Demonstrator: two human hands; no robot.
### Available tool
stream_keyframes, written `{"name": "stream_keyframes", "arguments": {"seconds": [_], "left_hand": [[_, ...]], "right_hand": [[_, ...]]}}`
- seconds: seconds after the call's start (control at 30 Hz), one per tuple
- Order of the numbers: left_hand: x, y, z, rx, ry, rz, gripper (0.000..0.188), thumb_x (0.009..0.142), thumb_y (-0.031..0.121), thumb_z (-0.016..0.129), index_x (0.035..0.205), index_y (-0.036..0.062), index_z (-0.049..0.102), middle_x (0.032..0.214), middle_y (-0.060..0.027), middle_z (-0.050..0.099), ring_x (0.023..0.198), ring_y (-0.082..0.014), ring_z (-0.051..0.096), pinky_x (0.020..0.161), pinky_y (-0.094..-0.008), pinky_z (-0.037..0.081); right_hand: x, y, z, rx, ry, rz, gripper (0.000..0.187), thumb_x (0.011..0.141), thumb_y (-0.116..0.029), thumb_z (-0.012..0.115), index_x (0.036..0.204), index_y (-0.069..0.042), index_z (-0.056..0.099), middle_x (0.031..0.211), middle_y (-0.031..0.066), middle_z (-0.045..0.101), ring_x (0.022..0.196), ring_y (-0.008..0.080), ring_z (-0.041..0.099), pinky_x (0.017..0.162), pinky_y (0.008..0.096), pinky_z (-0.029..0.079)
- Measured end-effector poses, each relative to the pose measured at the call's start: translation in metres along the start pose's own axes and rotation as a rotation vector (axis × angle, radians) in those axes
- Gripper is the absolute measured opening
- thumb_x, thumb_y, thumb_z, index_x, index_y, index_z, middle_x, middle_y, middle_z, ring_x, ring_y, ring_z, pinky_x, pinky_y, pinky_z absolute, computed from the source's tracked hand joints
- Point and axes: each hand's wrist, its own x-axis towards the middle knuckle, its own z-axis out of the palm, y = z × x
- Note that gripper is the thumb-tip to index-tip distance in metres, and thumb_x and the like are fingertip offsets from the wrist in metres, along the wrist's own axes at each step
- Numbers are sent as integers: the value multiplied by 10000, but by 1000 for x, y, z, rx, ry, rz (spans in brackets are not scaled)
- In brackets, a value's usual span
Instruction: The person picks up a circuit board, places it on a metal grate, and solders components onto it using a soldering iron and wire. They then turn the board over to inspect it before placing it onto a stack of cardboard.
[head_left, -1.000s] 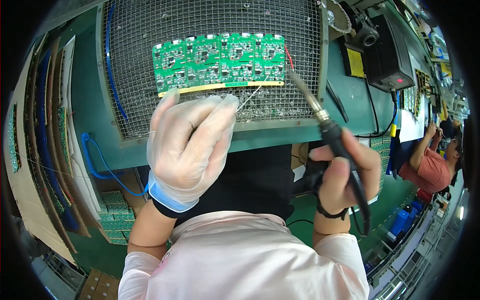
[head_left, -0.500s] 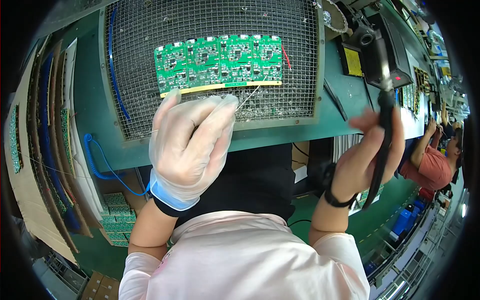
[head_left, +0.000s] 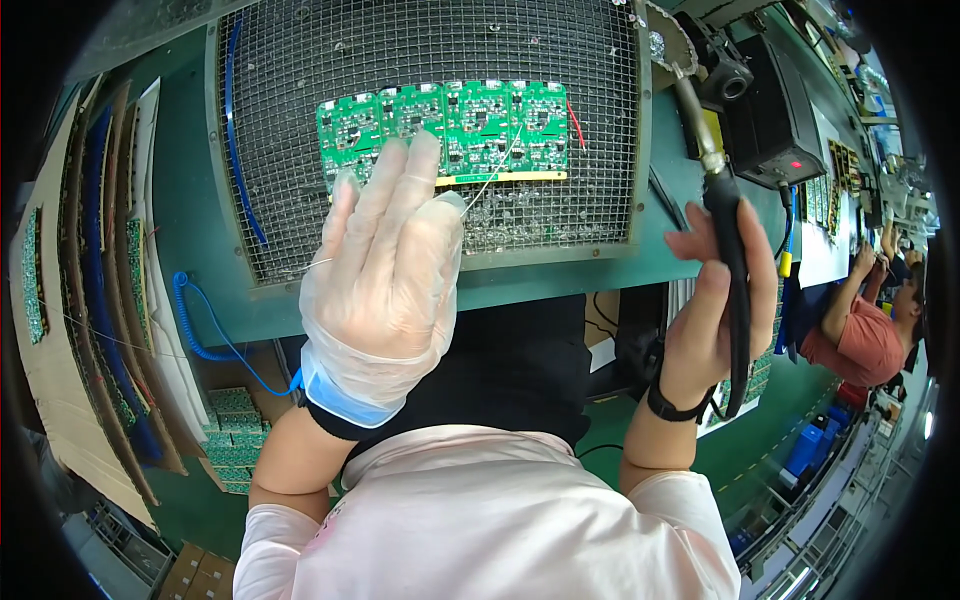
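A green circuit board panel with a yellow strip along its near edge lies on the wire mesh. My left hand, in a clear glove, pinches a thin solder wire between thumb and finger. Its other fingers stretch over the panel's near left part and hide it there. The wire slants up over the right half of the panel. My bare right hand grips a black-handled soldering iron to the right of the mesh. The iron's metal end points away from me, up by a round dish of shiny scraps.
The framed wire mesh carries a red wire piece and a blue strip. A black soldering station stands at right. Cardboard sheets with boards stand at left, near a coiled blue cord. A co-worker sits far right.
My left hand's fingers have stretched out onto the panel, with the wire still pinched. My right hand has shifted left, and the iron's metal end has swung up toward the dish.
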Motion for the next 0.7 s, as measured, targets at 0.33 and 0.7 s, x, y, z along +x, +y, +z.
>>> {"name": "stream_keyframes", "arguments": {"seconds": [0.33, 0.7], "left_hand": [[0, 1, -2, -23, -24, -17, 54, 980, 70, 615, 1033, 60, 611, 1284, -191, 676, 1230, -385, 631, 1052, -514, 487], [-1, -3, -2, -207, 56, -9, 76, 967, 45, 616, 1042, 30, 620, 1283, -221, 661, 1210, -413, 633, 1042, -506, 496]], "right_hand": [[-32, -21, 3, 81, -153, 101, 329, 949, -51, 671, 1245, 61, 583, 935, 197, 750, 864, 199, 747, 788, 301, 595], [-33, -25, 16, 64, -147, 123, 279, 986, -89, 601, 1207, 78, 561, 912, 185, 732, 784, 184, 717, 735, 273, 572]]}}
